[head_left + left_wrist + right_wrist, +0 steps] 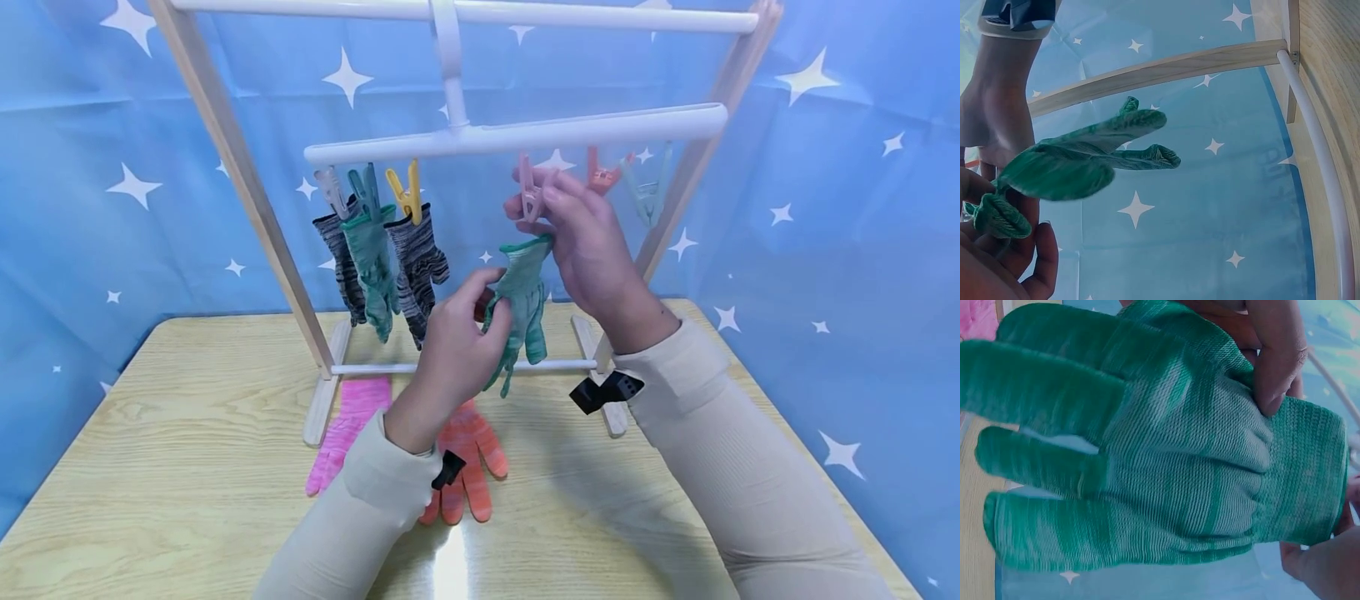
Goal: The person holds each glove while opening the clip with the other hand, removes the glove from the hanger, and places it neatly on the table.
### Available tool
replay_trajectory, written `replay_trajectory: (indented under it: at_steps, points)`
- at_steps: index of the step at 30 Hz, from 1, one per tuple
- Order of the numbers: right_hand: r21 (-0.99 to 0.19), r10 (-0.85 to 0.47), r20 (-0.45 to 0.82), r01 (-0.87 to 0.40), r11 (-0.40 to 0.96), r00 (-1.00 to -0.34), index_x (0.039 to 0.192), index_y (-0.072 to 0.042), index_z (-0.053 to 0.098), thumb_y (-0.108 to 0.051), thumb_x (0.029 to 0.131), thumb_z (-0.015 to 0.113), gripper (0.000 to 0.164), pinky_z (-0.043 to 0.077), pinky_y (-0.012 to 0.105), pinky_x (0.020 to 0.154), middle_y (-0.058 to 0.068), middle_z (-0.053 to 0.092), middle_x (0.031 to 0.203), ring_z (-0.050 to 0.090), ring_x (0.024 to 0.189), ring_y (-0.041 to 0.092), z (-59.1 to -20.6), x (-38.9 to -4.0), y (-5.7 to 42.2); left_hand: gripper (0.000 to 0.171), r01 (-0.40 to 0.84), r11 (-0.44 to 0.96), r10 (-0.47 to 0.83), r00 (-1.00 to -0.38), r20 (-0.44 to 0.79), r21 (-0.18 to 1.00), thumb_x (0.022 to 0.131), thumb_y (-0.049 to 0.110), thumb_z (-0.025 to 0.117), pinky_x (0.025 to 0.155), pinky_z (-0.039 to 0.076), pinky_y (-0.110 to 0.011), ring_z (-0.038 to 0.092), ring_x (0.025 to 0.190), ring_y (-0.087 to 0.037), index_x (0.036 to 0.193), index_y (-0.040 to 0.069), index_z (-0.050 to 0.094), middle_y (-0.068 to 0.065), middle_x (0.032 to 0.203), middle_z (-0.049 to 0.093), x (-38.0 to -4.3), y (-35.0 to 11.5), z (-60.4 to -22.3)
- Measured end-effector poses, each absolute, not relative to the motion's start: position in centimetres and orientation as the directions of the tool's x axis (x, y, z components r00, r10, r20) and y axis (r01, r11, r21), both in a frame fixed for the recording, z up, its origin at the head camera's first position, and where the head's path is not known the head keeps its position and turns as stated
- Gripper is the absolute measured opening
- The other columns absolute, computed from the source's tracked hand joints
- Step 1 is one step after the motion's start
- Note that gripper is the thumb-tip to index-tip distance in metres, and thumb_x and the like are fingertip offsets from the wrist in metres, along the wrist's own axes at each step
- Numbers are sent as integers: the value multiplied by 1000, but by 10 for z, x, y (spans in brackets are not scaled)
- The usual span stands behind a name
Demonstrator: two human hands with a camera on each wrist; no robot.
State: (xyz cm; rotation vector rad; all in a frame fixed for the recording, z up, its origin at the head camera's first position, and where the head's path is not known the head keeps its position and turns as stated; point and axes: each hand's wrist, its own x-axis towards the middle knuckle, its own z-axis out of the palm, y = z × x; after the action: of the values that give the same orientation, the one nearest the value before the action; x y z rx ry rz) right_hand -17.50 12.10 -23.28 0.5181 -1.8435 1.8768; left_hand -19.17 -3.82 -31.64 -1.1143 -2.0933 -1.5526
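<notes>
A green knit glove (521, 296) hangs fingers-down from my left hand (465, 333), which pinches it at the side between thumb and fingers. In the right wrist view the glove (1179, 456) spreads wide, its ribbed cuff toward the right edge. My right hand (588, 237) is raised under the hanger bar, its thumb and fingers pinching a pink clothespin (531, 196). Just below that clothespin is the glove's cuff. The left wrist view catches the glove's fingers (1116, 134) from below.
From the white hanger bar (585, 129), a yellow clothespin (408, 193) and others hold a green glove (371, 262) and two dark striped gloves. Orange (602, 177) and pale green (651, 192) clothespins hang at right. Pink (352, 425) and orange gloves (472, 458) lie on the wooden table (187, 467).
</notes>
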Motion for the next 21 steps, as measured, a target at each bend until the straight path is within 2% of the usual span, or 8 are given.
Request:
replay_trajectory:
  at_steps: [2,5,10,15,17,21]
  points:
    - [-829,65,557,-559,-6,-828,101,-12,66,-12,103,40,26,39,44,104,2,64,112,62,108,22,-235,-173,123,32,733,111,403,-651,644,672,100,14,50,56,45,-29,54,67,-13,130,8,61,-4,84,66,-192,-38,-317]
    - [-831,75,555,-557,4,-828,96,-14,65,-11,103,39,28,38,45,105,1,62,114,62,109,21,-239,-171,126,32,732,108,407,-650,642,673,100,14,50,56,45,-29,54,67,-13,130,9,61,-4,85,66,-191,-38,-317]
    - [-837,107,546,-547,14,-831,112,-14,68,-13,105,40,29,41,41,104,2,67,108,60,114,24,-250,-169,134,33,735,119,409,-649,641,668,100,14,50,58,45,-29,53,67,-13,131,9,60,-4,85,66,-191,-38,-317]
    - [-846,179,531,-529,64,-828,125,-3,64,-16,106,44,31,46,35,101,4,68,110,61,114,21,-262,-162,143,34,742,120,405,-643,650,660,99,13,50,58,43,-29,50,66,-14,130,7,61,-5,84,64,-191,-38,-318]
    - [-831,228,554,-545,105,-801,123,0,64,-16,106,45,30,49,34,99,5,67,109,62,111,20,-266,-158,147,34,744,119,403,-641,653,657,99,12,50,59,45,-29,52,68,-14,130,7,61,-5,84,64,-191,-38,-318]
    - [-777,357,624,-602,187,-695,109,-3,69,-10,103,51,20,53,29,90,5,68,99,64,98,19,-272,-148,156,34,742,115,404,-642,652,660,99,13,51,60,47,-30,54,71,-14,132,8,60,-5,86,65,-191,-37,-318]
